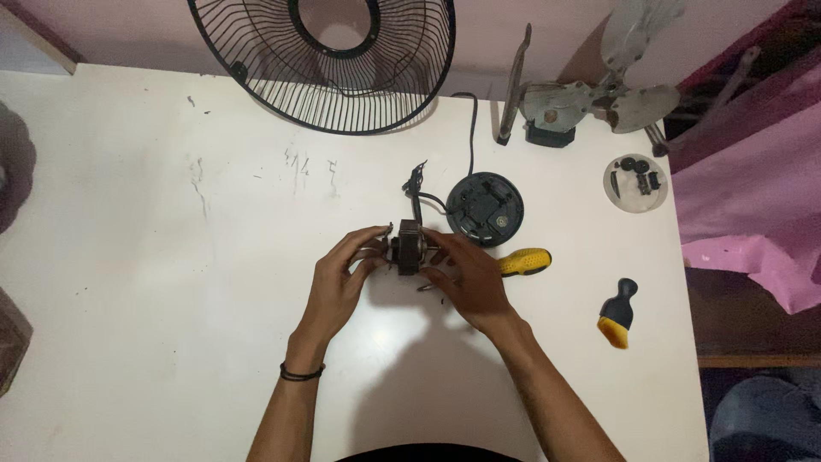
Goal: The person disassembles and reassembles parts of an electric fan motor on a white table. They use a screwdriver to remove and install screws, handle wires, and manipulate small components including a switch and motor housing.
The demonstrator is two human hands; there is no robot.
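A small dark fan motor (409, 246) with a metal shaft is held between both my hands over the middle of the white table (154, 257). My left hand (342, 278) grips its left end, fingers around the shaft. My right hand (466, 278) covers its right side. Black wires (417, 190) run from the motor up toward a round black housing (484, 208) just behind it. A yellow-handled screwdriver (524, 261) lies right beside my right hand, partly hidden by it.
A black wire fan guard (329, 64) leans at the back. Grey fan blades (611, 98) and a flat metal tool (513, 85) lie back right. A clear dish of small parts (635, 181) and a black-and-yellow brush (617, 312) sit right. Pink cloth (753, 197) borders the table's right edge.
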